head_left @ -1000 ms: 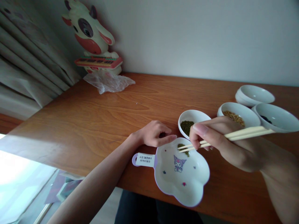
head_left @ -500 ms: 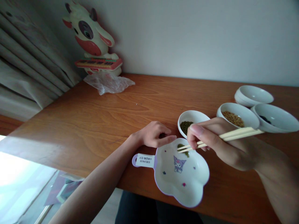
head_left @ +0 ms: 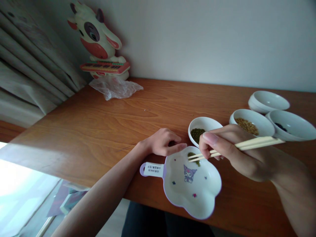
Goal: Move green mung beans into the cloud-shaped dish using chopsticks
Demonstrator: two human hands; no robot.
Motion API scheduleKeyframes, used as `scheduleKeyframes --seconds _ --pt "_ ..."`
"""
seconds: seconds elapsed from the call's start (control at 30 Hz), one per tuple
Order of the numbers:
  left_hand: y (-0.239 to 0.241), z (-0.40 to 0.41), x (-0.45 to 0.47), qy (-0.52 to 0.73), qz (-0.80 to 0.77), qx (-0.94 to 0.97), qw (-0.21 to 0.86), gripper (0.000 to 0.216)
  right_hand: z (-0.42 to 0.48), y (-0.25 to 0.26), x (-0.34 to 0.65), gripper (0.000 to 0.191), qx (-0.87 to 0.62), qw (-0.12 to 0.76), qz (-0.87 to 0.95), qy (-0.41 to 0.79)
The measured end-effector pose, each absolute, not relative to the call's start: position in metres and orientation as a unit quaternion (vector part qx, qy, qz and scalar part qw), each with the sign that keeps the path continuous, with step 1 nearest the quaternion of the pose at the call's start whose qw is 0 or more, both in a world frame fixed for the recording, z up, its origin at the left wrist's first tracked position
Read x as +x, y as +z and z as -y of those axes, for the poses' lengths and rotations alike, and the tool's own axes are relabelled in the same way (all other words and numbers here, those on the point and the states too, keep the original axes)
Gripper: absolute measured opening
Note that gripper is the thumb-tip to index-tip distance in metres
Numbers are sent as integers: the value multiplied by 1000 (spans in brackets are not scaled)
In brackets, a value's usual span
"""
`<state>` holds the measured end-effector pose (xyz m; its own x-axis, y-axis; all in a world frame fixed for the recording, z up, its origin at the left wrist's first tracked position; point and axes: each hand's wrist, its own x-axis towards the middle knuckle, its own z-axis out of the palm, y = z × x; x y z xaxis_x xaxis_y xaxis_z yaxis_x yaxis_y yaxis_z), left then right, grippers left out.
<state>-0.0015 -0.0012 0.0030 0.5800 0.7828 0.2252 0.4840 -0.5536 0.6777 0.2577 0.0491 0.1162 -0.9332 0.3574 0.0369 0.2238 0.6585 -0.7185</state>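
My right hand [head_left: 234, 151] pinches a pair of pale chopsticks [head_left: 256, 143]. Their tips touch or hover just over a small heap of mung beans [head_left: 197, 163] in a white flower-shaped dish [head_left: 199, 205] with a purple rim and handle. My left hand [head_left: 166, 141] rests at the dish's upper left, fingers curled and thumb on the rim; its fingertips are hidden. Right behind the dish, a white bowl [head_left: 209, 122] holds more mung beans [head_left: 197, 134], partly covered by my right hand.
Back right stand a bowl [head_left: 270, 131] of yellowish-brown grains, a bowl [head_left: 298, 126] with a few dark pieces, and another white bowl [head_left: 269, 100]. A cow-shaped toy keyboard [head_left: 106, 67] and a crumpled plastic bag [head_left: 117, 88] are back left. The table's front edge borders my lap.
The rear ends of the chopsticks have shifted slightly right and down with a small turn of my right hand. The tips remain at the beans; my left hand looks still.
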Motion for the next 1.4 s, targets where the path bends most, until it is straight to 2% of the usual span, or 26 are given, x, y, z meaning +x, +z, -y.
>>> scheduleKeyframes --seconds 0.3,0.53,0.7,0.83,1.07,1.23,1.4 --pt "1 2 -2 259 -379 840 289 48 -49 115 256 48 -148 95 912 370" --pt "1 1 -2 253 -378 844 283 49 -51 123 262 54 -178 128 893 393" --pt "2 1 -2 252 -383 846 271 51 -66 141 296 63 -260 217 861 380" --pt "2 1 -1 260 -383 845 269 51 -83 146 318 60 -325 271 822 381" --pt "0 1 -2 260 -386 847 259 50 -81 144 312 73 -288 219 847 389" --pt "2 2 -2 244 -393 846 263 50 -55 139 281 57 -200 125 908 347" --pt "3 2 -2 250 -383 845 276 51 -49 131 263 54 -165 82 925 333"
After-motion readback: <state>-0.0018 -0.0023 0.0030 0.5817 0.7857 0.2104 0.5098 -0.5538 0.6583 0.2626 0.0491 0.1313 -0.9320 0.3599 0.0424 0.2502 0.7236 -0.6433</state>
